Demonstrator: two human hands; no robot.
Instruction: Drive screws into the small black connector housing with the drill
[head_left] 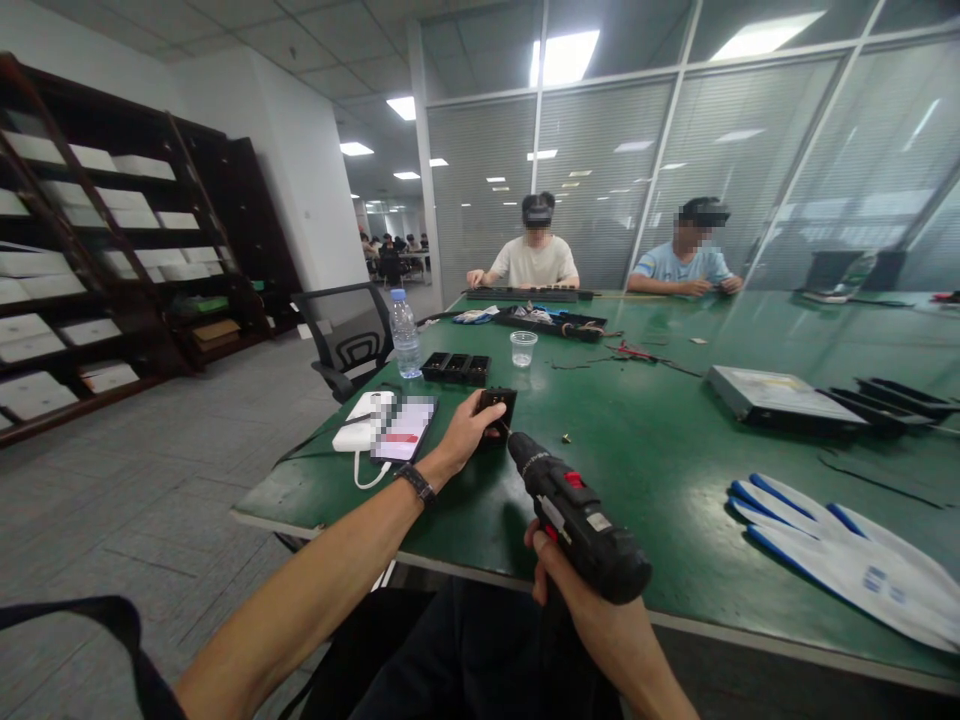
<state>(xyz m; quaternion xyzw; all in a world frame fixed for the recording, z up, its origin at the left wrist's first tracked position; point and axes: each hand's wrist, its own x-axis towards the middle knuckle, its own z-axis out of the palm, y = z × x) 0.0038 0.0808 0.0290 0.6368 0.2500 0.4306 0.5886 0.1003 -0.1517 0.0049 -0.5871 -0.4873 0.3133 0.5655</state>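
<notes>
My left hand [466, 432] grips a small black part [496, 428] and holds it up on edge at the near side of the green table, thumb across its face. My right hand [566, 575] is wrapped round the handle of a black cordless drill [574, 515] with red switches. The drill's tip points at the black part; whether it touches cannot be made out. A small brass-coloured piece [566, 438] lies on the table to the right of the part. Behind my left hand stands a black compartment tray [456, 368] with small pieces in it.
Left of my hands lie a white power bank [363, 424] and a phone [405, 428] joined by a cable. A water bottle [405, 335] and clear cup [523, 348] stand behind. White-blue gloves [847, 560] and a flat metal drive [784, 398] lie right. Two people sit across the table.
</notes>
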